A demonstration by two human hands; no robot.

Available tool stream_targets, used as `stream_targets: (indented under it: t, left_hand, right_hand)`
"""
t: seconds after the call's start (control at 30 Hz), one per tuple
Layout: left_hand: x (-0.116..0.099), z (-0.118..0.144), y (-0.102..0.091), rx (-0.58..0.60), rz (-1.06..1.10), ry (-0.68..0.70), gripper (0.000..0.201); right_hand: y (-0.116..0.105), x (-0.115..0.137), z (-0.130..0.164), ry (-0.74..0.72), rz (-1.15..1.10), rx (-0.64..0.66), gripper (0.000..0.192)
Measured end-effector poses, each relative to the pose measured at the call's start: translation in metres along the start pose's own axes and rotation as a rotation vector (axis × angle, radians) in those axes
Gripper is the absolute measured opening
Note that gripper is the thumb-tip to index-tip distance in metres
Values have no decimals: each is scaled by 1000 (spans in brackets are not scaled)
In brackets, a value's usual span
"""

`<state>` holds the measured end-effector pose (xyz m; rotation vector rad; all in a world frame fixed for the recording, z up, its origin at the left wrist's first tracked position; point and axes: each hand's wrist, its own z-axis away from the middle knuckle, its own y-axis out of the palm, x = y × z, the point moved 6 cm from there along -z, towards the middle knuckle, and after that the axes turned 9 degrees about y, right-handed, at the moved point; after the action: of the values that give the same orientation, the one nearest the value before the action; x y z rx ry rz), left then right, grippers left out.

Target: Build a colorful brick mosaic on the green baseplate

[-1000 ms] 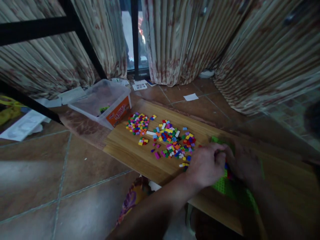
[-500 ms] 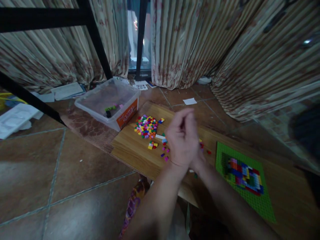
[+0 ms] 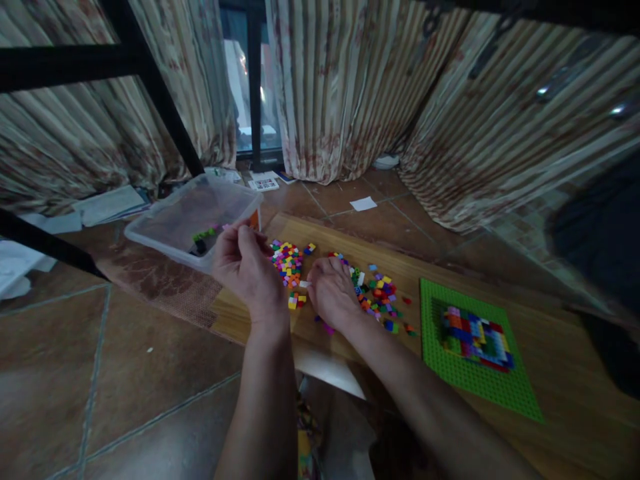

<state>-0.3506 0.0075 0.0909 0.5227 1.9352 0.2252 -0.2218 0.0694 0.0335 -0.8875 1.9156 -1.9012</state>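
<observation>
My left hand point(image 3: 247, 267) is raised in front of the plastic bin, its thumb and fingers pinched together. Whatever sits in that pinch is hidden or too small to make out. Low over the wooden table, my right hand point(image 3: 331, 290) has its fingers curled down and closed at a long white brick point(image 3: 304, 285), which shows partly beside the thumb. A heap of small coloured toy bricks point(image 3: 287, 261) lies between my hands and beyond them. More loose bricks point(image 3: 384, 290) are spread to the right of my right hand, which covers some of them.
A clear plastic bin point(image 3: 170, 252) with a few green and black pieces stands at the table's left end. On the right, a green baseplate point(image 3: 475, 387) carries a multicoloured brick build point(image 3: 477, 339). Papers point(image 3: 363, 204) lie on the tiled floor before the curtains point(image 3: 345, 87).
My hands were together over the middle of the table and are now apart. The left has gone left, up near the bin; the right has come down to the bricks. The view has shifted slightly.
</observation>
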Motion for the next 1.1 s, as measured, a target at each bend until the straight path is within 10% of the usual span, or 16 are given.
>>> stream_targets:
  t: [0.3,0.57,0.87,1.1]
  left_hand:
    - [5,0,0,52,-33,-14,11]
    - [18,13,0,274,-149,-40,13]
    - [13,89,-71,900,-653,-157,31]
    - [-2,132,-63,1276,-948,26,28]
  right_hand:
    - [-22,-16,17,96,-264,-232,13]
    - [-26,-68,116,329,-444,-321,18]
    - [-6,-94,146,281,-380,-314,12]
    - [-17,-89,132,244,-480,-377,18]
